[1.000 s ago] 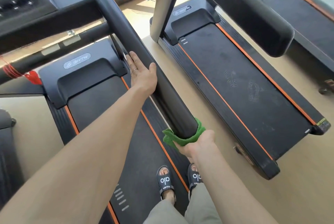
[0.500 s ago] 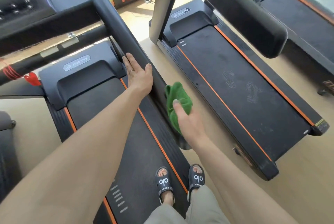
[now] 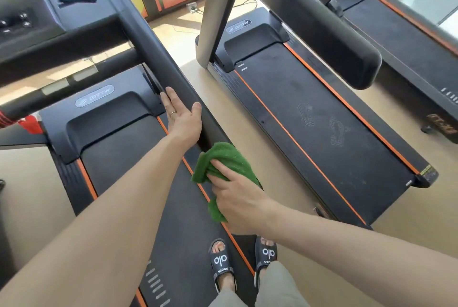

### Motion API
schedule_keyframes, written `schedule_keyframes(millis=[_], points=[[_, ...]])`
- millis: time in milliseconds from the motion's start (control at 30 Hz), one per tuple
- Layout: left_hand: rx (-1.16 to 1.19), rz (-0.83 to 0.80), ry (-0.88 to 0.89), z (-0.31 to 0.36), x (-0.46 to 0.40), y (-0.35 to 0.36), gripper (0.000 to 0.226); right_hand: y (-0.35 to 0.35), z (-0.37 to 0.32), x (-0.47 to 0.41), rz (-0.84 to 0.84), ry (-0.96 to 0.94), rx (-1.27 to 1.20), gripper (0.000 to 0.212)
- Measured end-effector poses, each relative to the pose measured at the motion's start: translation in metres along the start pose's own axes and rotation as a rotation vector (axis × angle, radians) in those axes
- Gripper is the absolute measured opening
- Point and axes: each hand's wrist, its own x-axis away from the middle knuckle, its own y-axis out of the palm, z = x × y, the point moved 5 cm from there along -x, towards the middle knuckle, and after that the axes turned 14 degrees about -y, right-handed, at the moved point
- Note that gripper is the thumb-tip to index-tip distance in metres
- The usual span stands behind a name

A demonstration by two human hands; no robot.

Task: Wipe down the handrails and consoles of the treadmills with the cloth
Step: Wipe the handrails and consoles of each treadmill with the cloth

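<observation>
The right hand grips the green cloth near the handrail's low end. The left hand rests flat on it. The loose cloth could slip off mid-wipe.

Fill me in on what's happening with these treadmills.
A person stands on a treadmill, cleaning its handrail. The right hand grips a green cloth against the rail's near end. The left hand rests flat on the rail further up, fingers straight. Another treadmill alongside shows dusty shoe prints on its belt.
</observation>
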Motion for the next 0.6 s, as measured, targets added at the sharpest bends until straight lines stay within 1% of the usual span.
schedule_keyframes(millis=[67,167,233,267,300,367,500,567,600], points=[[-0.004,0.0,0.005,0.0,0.0,0.001,0.075,-0.016,0.021,-0.017,0.063,0.056,-0.021,0.045],[-0.05,-0.006,-0.003,-0.002,-0.002,-0.003,0.076,-0.035,0.045,-0.042,0.023,0.176,0.013,0.051],[-0.099,-0.022,-0.02,-0.002,-0.006,-0.007,0.077,-0.036,0.048,-0.046,0.024,0.205,0.0,0.05],[-0.124,-0.024,-0.029,-0.002,-0.006,-0.008,0.078,-0.032,0.047,-0.044,0.056,0.221,-0.043,0.047],[-0.151,-0.021,-0.033,-0.002,-0.005,-0.01,0.078,-0.029,0.044,-0.039,0.126,0.244,-0.098,0.044],[-0.205,0.011,-0.032,0.002,-0.002,-0.012,0.077,-0.022,0.038,-0.025,0.327,0.317,-0.188,0.042],[-0.38,0.122,-0.061,0.01,0.006,-0.019,0.075,0.004,0.017,0.016,0.712,0.374,-0.378,0.053],[-0.471,0.186,-0.076,0.015,0.013,-0.019,0.073,0.024,0.006,0.041,0.884,0.396,-0.619,0.052],[-0.508,0.213,-0.084,0.017,0.017,-0.018,0.072,0.031,0.004,0.053,0.942,0.422,-0.825,0.05]])
